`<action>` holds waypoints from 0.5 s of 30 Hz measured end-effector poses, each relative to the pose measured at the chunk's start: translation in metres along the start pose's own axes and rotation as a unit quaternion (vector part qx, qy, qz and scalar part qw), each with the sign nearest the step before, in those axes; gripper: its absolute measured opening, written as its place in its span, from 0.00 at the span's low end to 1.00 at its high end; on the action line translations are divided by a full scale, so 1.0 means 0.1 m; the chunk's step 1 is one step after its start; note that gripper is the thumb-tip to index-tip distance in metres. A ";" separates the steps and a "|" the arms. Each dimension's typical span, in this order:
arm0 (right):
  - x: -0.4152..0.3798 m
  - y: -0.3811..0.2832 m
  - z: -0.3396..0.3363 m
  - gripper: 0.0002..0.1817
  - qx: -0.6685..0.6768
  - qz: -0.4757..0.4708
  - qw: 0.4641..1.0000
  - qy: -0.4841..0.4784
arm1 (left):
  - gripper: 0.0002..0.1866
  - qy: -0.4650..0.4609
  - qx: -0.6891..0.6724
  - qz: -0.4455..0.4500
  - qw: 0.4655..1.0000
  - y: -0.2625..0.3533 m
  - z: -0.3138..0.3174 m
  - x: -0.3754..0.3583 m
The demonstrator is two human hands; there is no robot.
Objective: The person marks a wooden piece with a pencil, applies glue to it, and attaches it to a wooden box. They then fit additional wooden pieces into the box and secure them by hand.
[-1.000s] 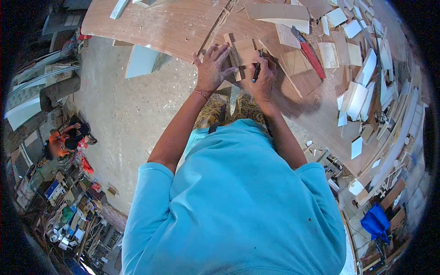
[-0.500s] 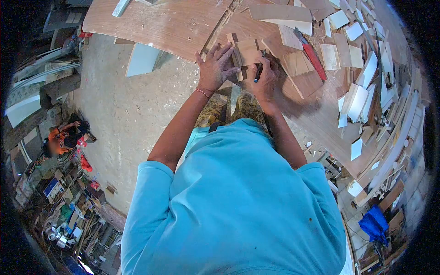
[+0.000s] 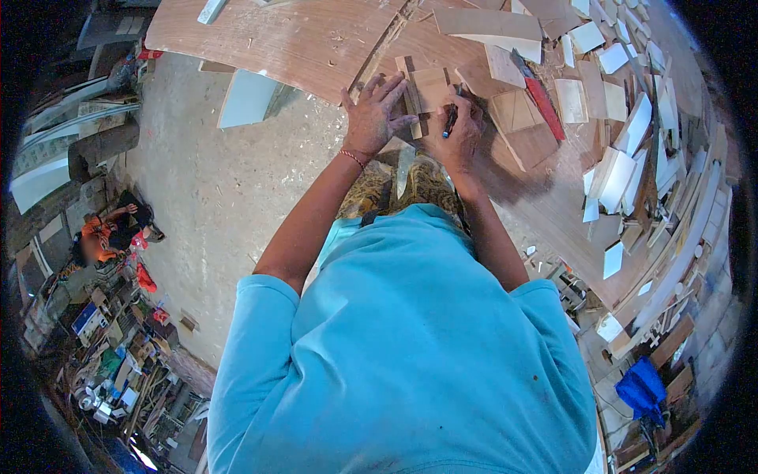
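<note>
My left hand (image 3: 374,120) lies with fingers spread over a narrow wood strip (image 3: 414,103), its fingertips and thumb touching the strip's near side. Against that strip is a flat, light-brown piece of wood (image 3: 432,85) on the workbench. My right hand (image 3: 464,134) is closed around a dark marker (image 3: 451,122) with a blue end, held beside the flat piece. Where the marker's other end meets the wood, I cannot make out. Just right of this hand lies a larger wooden board (image 3: 530,142) with a smaller square on it.
A red tool with a dark blade (image 3: 543,107) rests beyond the board. Many wood and white offcuts (image 3: 614,178) are heaped along the right. A white panel (image 3: 246,99) is at the bench's left edge. A seated person in orange (image 3: 99,237) is far left, near piled scraps.
My right hand and the marker have shifted very slightly, the marker tilting a little. The left hand stays on the strip. The whole view has moved slightly.
</note>
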State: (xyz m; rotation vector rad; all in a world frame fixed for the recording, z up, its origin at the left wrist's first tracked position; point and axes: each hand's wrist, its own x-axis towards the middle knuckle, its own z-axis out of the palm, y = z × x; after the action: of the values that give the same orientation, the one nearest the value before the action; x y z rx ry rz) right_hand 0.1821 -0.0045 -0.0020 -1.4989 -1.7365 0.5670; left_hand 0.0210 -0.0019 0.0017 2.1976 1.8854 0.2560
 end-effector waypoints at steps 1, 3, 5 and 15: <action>0.00 -0.01 0.00 0.21 0.000 0.000 1.000 0.000 | 0.35 -0.001 0.003 0.000 1.000 0.00 0.00 0.00; 0.01 -0.02 0.00 0.20 0.017 0.010 1.000 0.008 | 0.35 -0.001 0.005 -0.001 1.000 0.00 -0.01 0.00; 0.05 0.03 0.00 0.17 -0.003 -0.035 0.998 0.043 | 0.35 0.004 0.001 0.001 1.000 0.00 -0.01 -0.01; 0.31 -0.11 0.09 0.09 0.095 0.096 0.991 0.000 | 0.35 0.000 0.003 0.002 1.000 -0.02 0.01 0.01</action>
State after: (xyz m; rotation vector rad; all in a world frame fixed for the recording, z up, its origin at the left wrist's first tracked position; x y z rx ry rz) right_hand 0.1679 0.0244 0.0084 -1.5368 -1.5009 0.8091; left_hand 0.0194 -0.0008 0.0006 2.2069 1.8840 0.2515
